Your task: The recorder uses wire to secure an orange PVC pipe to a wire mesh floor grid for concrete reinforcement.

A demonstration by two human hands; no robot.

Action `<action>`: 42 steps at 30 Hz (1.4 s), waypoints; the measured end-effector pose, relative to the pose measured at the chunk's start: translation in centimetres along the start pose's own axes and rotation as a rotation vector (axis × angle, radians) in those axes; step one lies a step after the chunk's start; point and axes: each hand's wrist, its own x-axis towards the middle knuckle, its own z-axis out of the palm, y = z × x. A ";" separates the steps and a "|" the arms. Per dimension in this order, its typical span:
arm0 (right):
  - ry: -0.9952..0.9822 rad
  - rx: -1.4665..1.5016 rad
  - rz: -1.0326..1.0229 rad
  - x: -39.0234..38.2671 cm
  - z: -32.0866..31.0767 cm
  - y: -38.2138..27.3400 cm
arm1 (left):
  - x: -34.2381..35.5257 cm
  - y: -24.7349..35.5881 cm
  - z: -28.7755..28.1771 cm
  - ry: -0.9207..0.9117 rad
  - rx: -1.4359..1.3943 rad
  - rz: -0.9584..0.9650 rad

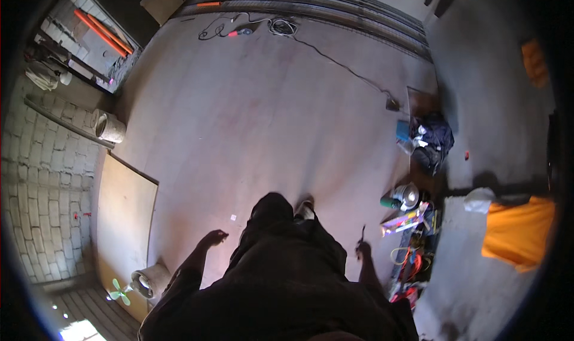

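Note:
My left hand [214,238] hangs at my side over the floor, its fingers loosely bent and a little apart, with nothing visible in it. Closed around a thin dark stick-like tool [363,230], my right hand [362,251] is low on the other side; the tool points up out of the fist, and its exact kind is too dark to make out. To the right of that hand lies a colourful box [402,221] among tools and cables. One dark shoe [305,209] shows in front of my body.
Along the right wall sit a dark bag [435,139], a round metal-topped item [406,196] and hanging orange cloth [519,233]. A cable coil [282,28] lies at the far side near metal bars [335,7]. Left are a wooden board [124,206], buckets [111,128] and a green-bladed fan [119,292].

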 end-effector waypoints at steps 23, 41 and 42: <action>-0.122 0.074 0.357 40.9 -19.9 -65.0 | 50.7 62.7 -28.1 0.276 -0.413 0.281; -0.059 0.027 -0.353 100.3 -39.8 -141.1 | 82.3 123.9 -47.0 0.217 -0.252 0.159; -0.031 -0.220 -0.362 102.1 -41.6 -148.5 | 83.8 127.6 -48.6 0.208 -0.225 0.112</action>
